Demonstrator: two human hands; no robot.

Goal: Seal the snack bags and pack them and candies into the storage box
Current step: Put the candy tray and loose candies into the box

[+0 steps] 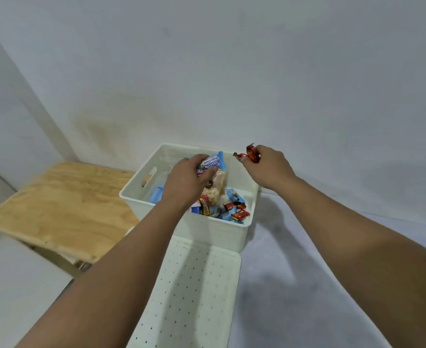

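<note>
My left hand (186, 180) grips the crinkly blue-topped clear snack bag (213, 173) up top; my right hand (262, 167) pinches light, slippery red foil-wrapped candies (250, 154).

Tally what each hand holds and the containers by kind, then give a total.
Snack bags, in the left hand: 1 blue-topped snack bag
Red candies, in the right hand: 2
Storage box: 1
Perforated lid: 1
Total: 5
</note>
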